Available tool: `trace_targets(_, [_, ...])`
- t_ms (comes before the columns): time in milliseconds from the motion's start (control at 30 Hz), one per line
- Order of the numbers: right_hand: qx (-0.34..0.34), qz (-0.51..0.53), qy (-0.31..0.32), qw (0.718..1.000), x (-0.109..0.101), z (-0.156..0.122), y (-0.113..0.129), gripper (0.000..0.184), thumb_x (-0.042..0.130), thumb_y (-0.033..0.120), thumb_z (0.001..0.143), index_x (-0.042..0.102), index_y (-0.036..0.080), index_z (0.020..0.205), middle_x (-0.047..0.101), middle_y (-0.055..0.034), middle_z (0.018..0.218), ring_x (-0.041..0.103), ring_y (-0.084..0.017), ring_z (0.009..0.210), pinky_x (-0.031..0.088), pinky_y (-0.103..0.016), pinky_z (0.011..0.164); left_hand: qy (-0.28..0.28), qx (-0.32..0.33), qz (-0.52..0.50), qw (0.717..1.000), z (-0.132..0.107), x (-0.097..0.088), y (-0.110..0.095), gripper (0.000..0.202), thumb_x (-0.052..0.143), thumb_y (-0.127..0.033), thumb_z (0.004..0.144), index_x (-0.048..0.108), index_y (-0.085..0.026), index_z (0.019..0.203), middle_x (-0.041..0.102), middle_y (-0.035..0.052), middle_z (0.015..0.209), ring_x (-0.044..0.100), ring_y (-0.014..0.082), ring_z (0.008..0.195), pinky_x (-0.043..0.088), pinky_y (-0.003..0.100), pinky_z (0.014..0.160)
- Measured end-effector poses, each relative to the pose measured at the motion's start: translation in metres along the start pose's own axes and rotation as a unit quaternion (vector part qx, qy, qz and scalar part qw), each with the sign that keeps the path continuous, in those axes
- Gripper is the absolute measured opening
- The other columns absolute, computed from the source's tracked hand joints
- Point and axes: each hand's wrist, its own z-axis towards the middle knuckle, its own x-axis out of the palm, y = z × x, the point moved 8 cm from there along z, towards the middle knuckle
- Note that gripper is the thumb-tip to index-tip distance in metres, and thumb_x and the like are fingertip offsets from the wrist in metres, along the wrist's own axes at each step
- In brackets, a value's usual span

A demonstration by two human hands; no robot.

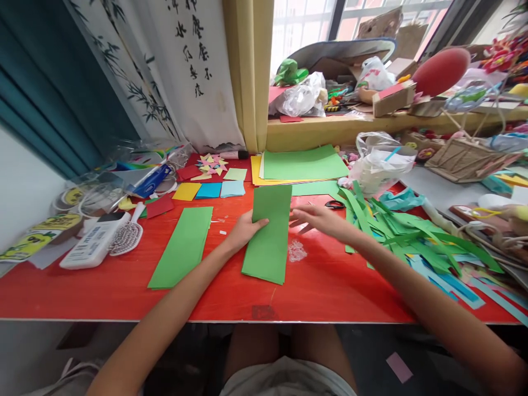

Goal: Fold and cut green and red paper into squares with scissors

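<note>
Green paper sheet [268, 236] lies flat mid red surface [330, 286], left hand [243, 231] fingers pinching its left edge, thumb on top, so it can't slide, right hand [319, 217] fingers spread loose, holding nothing, just beside its right edge near scissors [335, 204].

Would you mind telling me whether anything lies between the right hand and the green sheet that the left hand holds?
Nothing visible does. The right hand is just beside the green sheet, with only bare red table between; the left hand grips its left edge.
</note>
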Motion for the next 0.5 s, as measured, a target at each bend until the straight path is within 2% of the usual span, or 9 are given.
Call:
trace_targets(67, [-0.034,0.119,0.003,0.992,0.024,0.001,-0.001,0.041,0.04,0.046,0.09,0.064,0.016,0.106,0.068,-0.0097,0.099,0.063,-0.02,0.089,0.049,-0.033,0.08,-0.003,0.02,0.062,0.998,-0.002,0.002,-0.006,0.049,0.067,-0.044,0.071,0.057,-0.018,0.112,0.063,0.009,0.118,0.063,0.0245,0.096,0.05,0.034,0.078])
trace_targets(133, [-0.02,0.18,-0.031,0.983,0.033,0.002,-0.011,0.038,0.046,0.046,0.087,0.067,0.015,0.095,0.069,-0.0086,0.094,0.064,-0.02,0.086,0.049,-0.034,0.082,-0.034,0.045,0.136,0.989,-0.004,0.0,-0.013,0.045,0.064,-0.043,0.074,0.057,-0.02,0.112,0.064,0.0072,0.116,0.061,0.0232,0.097,0.049,0.032,0.079])
trace_targets(200, [-0.005,0.229,-0.055,0.972,0.033,0.0,-0.021,0.036,0.05,0.046,0.085,0.067,0.015,0.093,0.069,-0.0078,0.091,0.064,-0.019,0.081,0.05,-0.033,0.078,-0.069,0.063,0.181,0.979,-0.006,-0.003,-0.019,0.034,0.06,-0.042,0.078,0.06,-0.02,0.104,0.066,0.0056,0.105,0.061,0.0218,0.092,0.048,0.031,0.076])
trace_targets(300, [0.002,0.279,-0.068,0.958,0.026,-0.003,-0.024,0.033,0.056,0.044,0.082,0.065,0.017,0.097,0.068,-0.0067,0.092,0.063,-0.016,0.074,0.051,-0.03,0.069,-0.074,0.063,0.166,0.981,-0.006,-0.001,-0.017,0.024,0.057,-0.038,0.079,0.062,-0.017,0.09,0.066,0.0048,0.092,0.06,0.0211,0.087,0.047,0.03,0.074])
trace_targets(433, [-0.005,0.329,-0.075,0.941,0.022,-0.004,-0.023,0.031,0.058,0.045,0.08,0.065,0.019,0.095,0.068,-0.0047,0.091,0.062,-0.015,0.074,0.05,-0.029,0.071,-0.019,0.022,0.059,0.998,-0.005,0.009,-0.008,0.029,0.059,-0.037,0.077,0.06,-0.018,0.099,0.067,0.0042,0.093,0.061,0.0202,0.083,0.048,0.031,0.073])
trace_targets(500, [-0.002,0.338,-0.078,0.938,0.024,-0.003,-0.025,0.031,0.059,0.047,0.079,0.064,0.019,0.091,0.069,-0.0043,0.088,0.063,-0.016,0.074,0.05,-0.03,0.072,-0.062,0.011,0.094,0.994,-0.004,-0.001,-0.008,0.025,0.06,-0.035,0.076,0.06,-0.019,0.095,0.066,0.0031,0.086,0.061,0.0195,0.078,0.048,0.031,0.072])
